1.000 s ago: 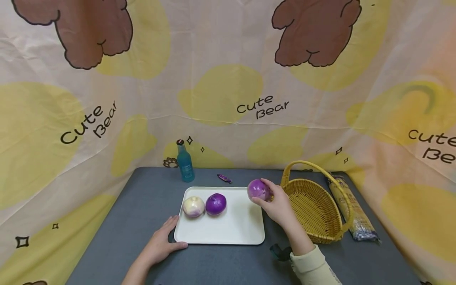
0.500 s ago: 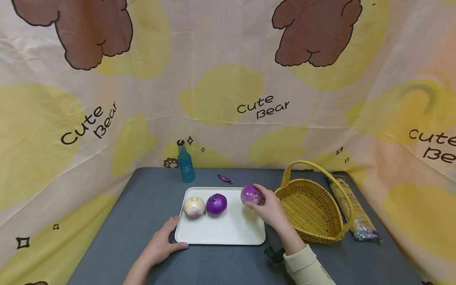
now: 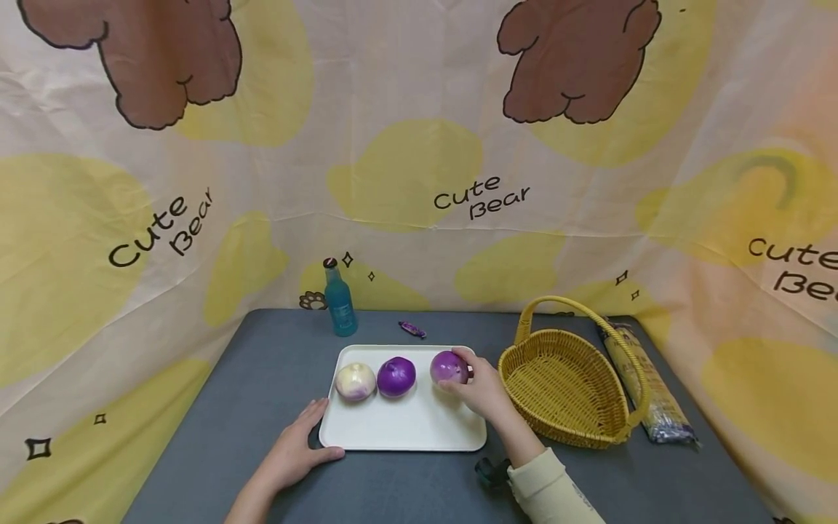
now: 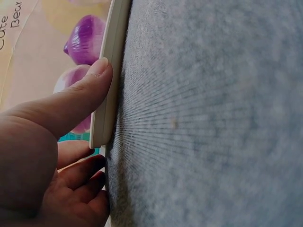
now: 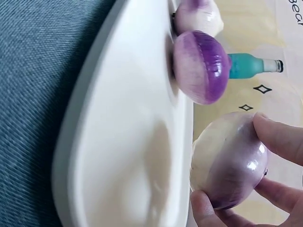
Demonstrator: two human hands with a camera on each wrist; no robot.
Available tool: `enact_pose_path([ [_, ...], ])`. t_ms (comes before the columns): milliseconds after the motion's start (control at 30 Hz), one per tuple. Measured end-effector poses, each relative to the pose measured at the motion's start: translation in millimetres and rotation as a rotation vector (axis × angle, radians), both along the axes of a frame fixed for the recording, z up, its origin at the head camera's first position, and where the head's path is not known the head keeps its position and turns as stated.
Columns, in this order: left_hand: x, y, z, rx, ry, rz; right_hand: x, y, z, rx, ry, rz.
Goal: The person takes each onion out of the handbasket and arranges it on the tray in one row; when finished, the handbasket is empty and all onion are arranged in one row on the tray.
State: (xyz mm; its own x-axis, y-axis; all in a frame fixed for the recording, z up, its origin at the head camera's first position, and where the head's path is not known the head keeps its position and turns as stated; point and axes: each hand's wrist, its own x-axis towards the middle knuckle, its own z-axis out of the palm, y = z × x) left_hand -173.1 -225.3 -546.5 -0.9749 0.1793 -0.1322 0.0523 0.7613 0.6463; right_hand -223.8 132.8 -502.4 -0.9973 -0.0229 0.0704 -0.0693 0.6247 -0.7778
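My right hand [image 3: 483, 389] holds a purple onion [image 3: 449, 370] between thumb and fingers over the right part of a white tray [image 3: 393, 429]. In the right wrist view this onion [image 5: 229, 161] shows a pale side, and a shadow falls on the tray beside it. A darker purple onion [image 3: 396, 377] sits on the tray to its left. Next to that lies a whitish onion [image 3: 356, 382] with a purple tinge. My left hand [image 3: 297, 445] rests at the tray's near left corner, thumb and fingers spread. The left wrist view shows its thumb [image 4: 80, 101] against the tray's rim.
A yellow wicker basket [image 3: 563, 386] with a tall handle stands right of the tray. Beyond it lies a long plastic-wrapped packet [image 3: 655, 393]. A blue-green bottle [image 3: 340, 302] and a small purple wrapped candy [image 3: 412, 330] are behind the tray on the grey table [image 3: 393, 487].
My right hand has moved left and nearer with the purple onion, from beside the basket to over the tray. My left hand has stayed at the tray's corner.
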Motion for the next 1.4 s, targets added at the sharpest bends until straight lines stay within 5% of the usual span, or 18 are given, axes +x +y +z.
enact_pose_path([
  [833, 1.3, -1.2, 1.1, -0.009, 0.036, -0.009, -4.2, -5.1, -19.2, -0.031, 0.007, 0.026],
  [1400, 1.1, 0.2, -0.9, -0.01, 0.007, 0.004, -2.5, -5.4, -14.0, 0.004, -0.011, 0.039],
])
